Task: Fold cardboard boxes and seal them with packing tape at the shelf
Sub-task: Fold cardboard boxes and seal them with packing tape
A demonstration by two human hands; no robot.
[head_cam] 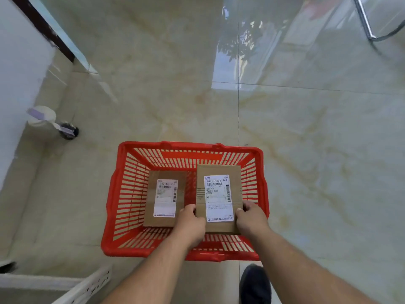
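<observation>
Head view looks straight down at a red plastic basket (122, 194) standing on a glossy tiled floor (306, 139). Two sealed cardboard boxes with white shipping labels are in it. The left box (153, 207) lies flat on the basket's bottom, toward its left wall. The right box (219, 172) sits higher, along the right wall, with its far end near the basket's far wall. Both hands grip this right box at its near end: the left hand (190, 224) has its fingers (188, 210) curled over the box's left edge, and the right hand (251, 218) has its fingers (248, 206) curled over the right edge. Whether the box rests on the bottom or is lifted cannot be told. A dark shoe (255, 284) stands on the floor just beyond the basket's near right corner.
</observation>
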